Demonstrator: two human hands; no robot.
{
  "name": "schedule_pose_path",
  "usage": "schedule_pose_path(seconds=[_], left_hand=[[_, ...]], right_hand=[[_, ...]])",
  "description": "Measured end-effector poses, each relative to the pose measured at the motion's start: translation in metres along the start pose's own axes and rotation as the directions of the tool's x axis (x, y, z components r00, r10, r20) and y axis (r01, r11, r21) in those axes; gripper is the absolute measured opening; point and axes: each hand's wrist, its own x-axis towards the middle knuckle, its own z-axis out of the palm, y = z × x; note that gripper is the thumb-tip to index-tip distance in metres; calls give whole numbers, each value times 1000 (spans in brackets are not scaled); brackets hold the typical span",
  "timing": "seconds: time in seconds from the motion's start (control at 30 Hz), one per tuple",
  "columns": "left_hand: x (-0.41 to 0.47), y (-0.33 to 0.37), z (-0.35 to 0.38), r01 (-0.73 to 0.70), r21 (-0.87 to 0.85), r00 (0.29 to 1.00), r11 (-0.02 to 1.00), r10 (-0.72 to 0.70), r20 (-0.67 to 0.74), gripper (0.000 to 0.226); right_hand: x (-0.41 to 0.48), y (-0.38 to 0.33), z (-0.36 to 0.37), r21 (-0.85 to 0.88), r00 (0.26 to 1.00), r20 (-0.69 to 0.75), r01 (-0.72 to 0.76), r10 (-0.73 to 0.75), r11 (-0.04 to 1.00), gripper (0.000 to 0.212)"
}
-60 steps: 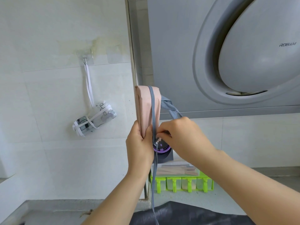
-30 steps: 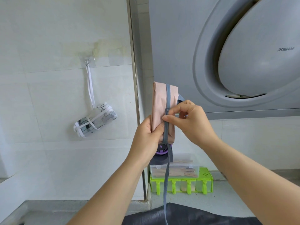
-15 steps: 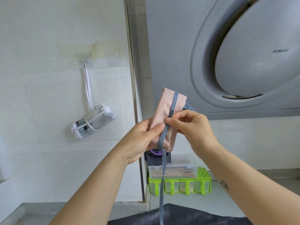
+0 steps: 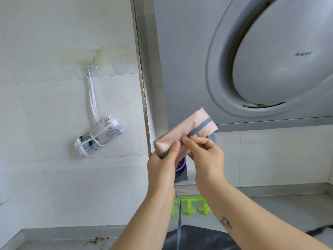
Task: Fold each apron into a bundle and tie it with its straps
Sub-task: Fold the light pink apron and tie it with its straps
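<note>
**Pink apron bundle held up, strap pinched against its face**

A pink apron bundle point(image 4: 187, 134) is held in the air in front of the wall, below the lower edge of a grey range hood point(image 4: 270, 60) marked ROBAM. The bundle is tilted, with its upper end to the right and its lower end to the left.

A grey-blue strap point(image 4: 202, 126) is laid along the bundle's face from the upper right end toward the lower left. From there it hangs down between the two forearms to the bottom edge of the view.

The lower left end of the bundle is gripped by the left hand point(image 4: 162, 166), and the strap is pressed against the cloth by its thumb. Near the middle of the bundle, the strap is pinched between thumb and forefinger of the right hand point(image 4: 207, 156), its other fingers curled underneath. A small tattoo point(image 4: 226, 221) is seen on the right forearm.

On the tiled wall point(image 4: 54, 105) to the left, a patterned bundle point(image 4: 99, 138) bound with white straps point(image 4: 92, 100) is hung from a clear hook point(image 4: 89, 70).

A green rack point(image 4: 189, 204) is set at the back edge of the counter point(image 4: 45, 237), partly hidden by the forearms. A dark cloth point(image 4: 198, 237) is spread at the counter's near edge. Behind the hands, a purple-ringed object point(image 4: 181, 166) is partly seen, but what it is cannot be told.
</note>
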Motion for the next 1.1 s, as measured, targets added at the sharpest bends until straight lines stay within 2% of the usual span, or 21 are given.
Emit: schedule_pose_path(seconds=[0.07,0.13,0.2,0.27,0.3,0.37,0.4,0.47,0.57,0.7,0.77,0.83,0.87,0.9,0.97,1.03,1.1], left_hand=[[6,2,-5,8,28,1000,1000,-7,-29,16],[10,6,-9,38,27,997,999,-36,-72,8],[13,10,-11,69,4,993,998,-68,-101,6],[13,13,-10,73,39,992,997,-69,-106,7],[11,14,-9,73,56,993,996,-67,-99,7],[8,16,-9,92,63,993,994,-87,-76,9],[7,18,-9,111,56,992,992,-107,-73,11],[7,20,-12,152,49,987,987,-149,-61,12],[3,23,-10,246,-3,969,969,-246,32,14],[3,17,-9,246,-71,969,967,-245,23,27],[6,17,-14,227,-95,974,969,-225,31,27],[10,18,-21,197,-58,980,979,-195,36,19],[12,16,-26,183,-29,983,983,-182,39,16],[12,15,-29,166,-3,985,986,-166,47,15],[12,11,-33,110,56,992,992,-113,52,15],[13,6,-38,11,145,998,989,-19,55,19],[16,2,-42,-100,259,993,961,82,81,23]], right_hand=[[2,1,-6,39,986,146,-93,86,995,19],[0,8,-17,21,936,292,-212,197,977,12],[-7,21,-25,-177,863,403,-253,305,951,4],[-13,36,-29,-449,785,483,-157,387,879,15],[-15,40,-29,-514,765,512,-90,390,853,20],[-16,40,-25,-529,753,577,50,316,847,14],[-16,37,-24,-522,753,601,115,269,845,11],[-13,30,-23,-541,761,614,209,212,815,22],[-2,24,-22,-654,812,566,339,140,677,24],[14,20,-17,-728,837,539,403,99,555,20],[19,17,-19,-776,835,528,400,154,488,24],[23,11,-26,-839,817,487,339,308,426,32],[22,8,-30,-857,783,462,275,416,435,32],[22,4,-33,-848,728,447,159,521,505,31],[18,-2,-38,-682,596,458,-240,660,691,26],[12,-6,-40,-428,512,484,-569,710,702,22],[9,-8,-41,-209,518,508,-700,688,682,17]])
